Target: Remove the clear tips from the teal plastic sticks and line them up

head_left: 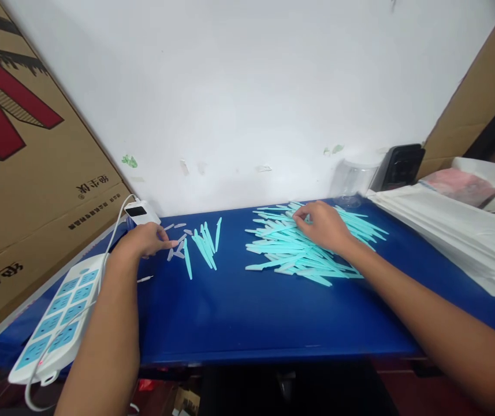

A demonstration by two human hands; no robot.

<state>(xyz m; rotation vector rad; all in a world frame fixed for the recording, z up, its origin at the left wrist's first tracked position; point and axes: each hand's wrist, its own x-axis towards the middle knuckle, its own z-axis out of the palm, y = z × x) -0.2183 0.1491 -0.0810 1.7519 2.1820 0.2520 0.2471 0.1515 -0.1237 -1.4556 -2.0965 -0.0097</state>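
On the left, my left hand (148,240) reaches in among small translucent caps (180,254), fingertips closed together at one of them. Whether that cap is lifted cannot be made out. Just right of these lie several slim turquoise eyebrow razors (204,245), apart from the main heap. My right hand (322,226) is over a large heap of the same turquoise razors (282,248), thumb and forefinger pinched at its upper part. The end of a razor appears to be between those fingertips.
A white power strip (56,312) with a cable lies left, near a white device with a dark display (141,212). A thin white-tipped piece (145,279) lies near my left wrist. A clear jar (355,179), black object (402,166) and white packaging (455,225) stand right. Cardboard (43,173) borders the left.
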